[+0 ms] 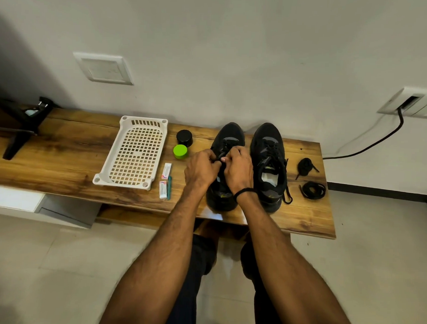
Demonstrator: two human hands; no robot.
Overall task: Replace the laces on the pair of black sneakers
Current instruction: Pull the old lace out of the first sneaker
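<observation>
Two black sneakers stand side by side on the wooden bench [62, 156], toes toward the wall. Over the left sneaker [229, 138] my left hand [201, 168] and my right hand [238, 172] meet, both pinching its black lace near the middle eyelets. The lace between my fingers is mostly hidden. The right sneaker [268, 159] is laced, with loose ends hanging off its right side. Two bundled black laces lie to the right: one [305, 166] farther back, one coiled [313, 189] nearer the front edge.
A white perforated plastic tray [135, 154] lies left of the shoes. Between them stand a black jar [184, 137] and a green-lidded jar [180, 151], with two small packets [165, 180] nearer me. A black stand [22, 123] is at the far left, a cable [368, 148] on the right wall.
</observation>
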